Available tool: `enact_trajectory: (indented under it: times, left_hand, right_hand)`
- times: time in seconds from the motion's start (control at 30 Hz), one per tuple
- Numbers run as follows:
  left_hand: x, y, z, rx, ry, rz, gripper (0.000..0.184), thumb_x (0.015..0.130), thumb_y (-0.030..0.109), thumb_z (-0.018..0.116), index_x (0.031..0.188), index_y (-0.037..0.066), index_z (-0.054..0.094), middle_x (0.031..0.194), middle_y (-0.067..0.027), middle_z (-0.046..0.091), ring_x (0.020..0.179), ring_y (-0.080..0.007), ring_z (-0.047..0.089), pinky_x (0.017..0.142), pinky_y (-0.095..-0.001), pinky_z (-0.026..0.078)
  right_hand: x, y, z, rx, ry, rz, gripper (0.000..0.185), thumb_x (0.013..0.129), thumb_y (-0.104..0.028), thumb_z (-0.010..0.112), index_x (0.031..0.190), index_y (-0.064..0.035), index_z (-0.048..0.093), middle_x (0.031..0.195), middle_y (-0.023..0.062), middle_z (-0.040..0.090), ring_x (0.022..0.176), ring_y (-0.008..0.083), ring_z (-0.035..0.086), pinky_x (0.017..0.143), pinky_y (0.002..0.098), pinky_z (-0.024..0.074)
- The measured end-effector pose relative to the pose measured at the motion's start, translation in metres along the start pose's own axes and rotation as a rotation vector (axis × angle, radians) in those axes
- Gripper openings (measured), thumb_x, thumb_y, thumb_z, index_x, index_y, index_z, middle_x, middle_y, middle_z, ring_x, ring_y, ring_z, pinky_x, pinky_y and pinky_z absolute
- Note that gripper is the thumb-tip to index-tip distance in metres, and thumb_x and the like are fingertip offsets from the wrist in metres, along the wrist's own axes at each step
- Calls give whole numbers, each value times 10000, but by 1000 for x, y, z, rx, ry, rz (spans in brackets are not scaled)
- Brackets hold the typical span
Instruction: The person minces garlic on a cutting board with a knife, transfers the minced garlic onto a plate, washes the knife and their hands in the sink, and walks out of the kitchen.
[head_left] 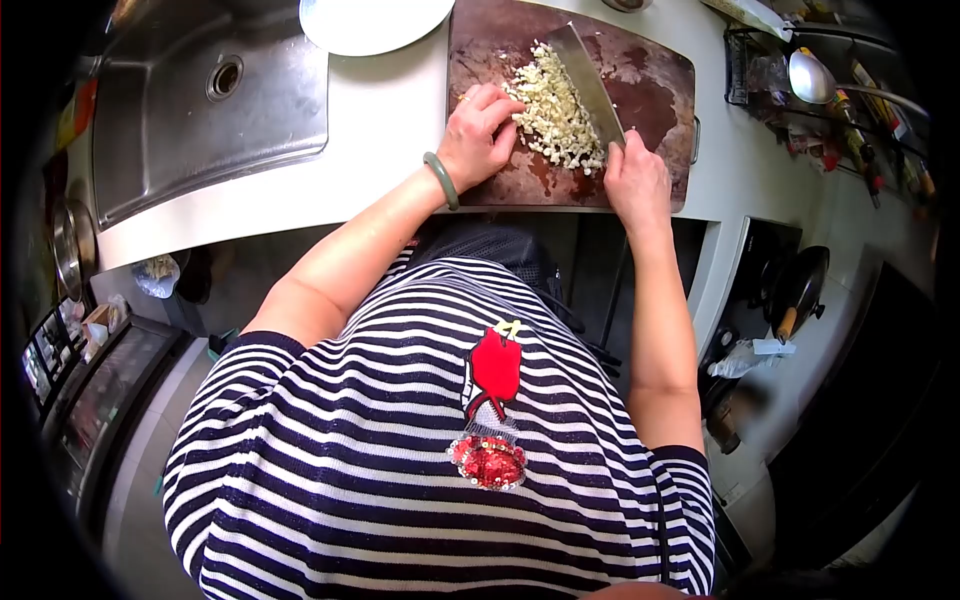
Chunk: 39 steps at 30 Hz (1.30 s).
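A heap of chopped white pieces that look like garlic (553, 105) lies on a brown, wet-stained cutting board (655, 90). My right hand (638, 180) is closed around the handle of a cleaver (588, 85). Its broad blade slants away from me along the right side of the heap, touching or very near the pieces. At the heap's left edge rests my left hand (482, 130), fingers loosely bent and apart, with the fingertips against the pieces. It grips nothing that I can see. A green bangle (440, 181) circles the left wrist.
Left of the board is a steel sink (250, 120) with a drain. A white plate (378, 22) stands on the white counter (385, 110) behind. To the right are a dark rack (742, 65), a ladle (811, 77) and, lower down, a pan (803, 290) with a wooden handle.
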<state>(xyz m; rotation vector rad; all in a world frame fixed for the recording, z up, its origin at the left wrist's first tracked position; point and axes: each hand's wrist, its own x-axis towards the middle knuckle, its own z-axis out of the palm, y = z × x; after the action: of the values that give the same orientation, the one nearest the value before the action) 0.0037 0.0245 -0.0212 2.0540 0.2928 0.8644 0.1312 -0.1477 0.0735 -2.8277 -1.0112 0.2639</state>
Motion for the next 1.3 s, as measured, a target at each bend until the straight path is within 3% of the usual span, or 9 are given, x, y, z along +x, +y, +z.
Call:
enact_trajectory:
  times: [1.2, 1.3]
  left_hand:
    - [1, -5, -1, -4, 84, -37, 173, 733, -38, 607, 894, 10, 647, 886, -133, 607, 839, -294, 596, 749, -356, 492]
    - [2, -4, -1, -49, 87, -52, 155, 728, -48, 587, 867, 4, 629, 852, -142, 587, 828, -315, 573, 766, -388, 476]
  right_hand:
    - [-12, -37, -8, 69, -74, -6, 176, 910, -187, 545, 938, -13, 544, 749, 289, 618, 756, 485, 601, 686, 559, 467]
    - [-13, -42, -11, 87, -74, -26, 177, 903, -182, 542, 927, -7, 528, 758, 269, 641, 757, 477, 623, 702, 557, 487]
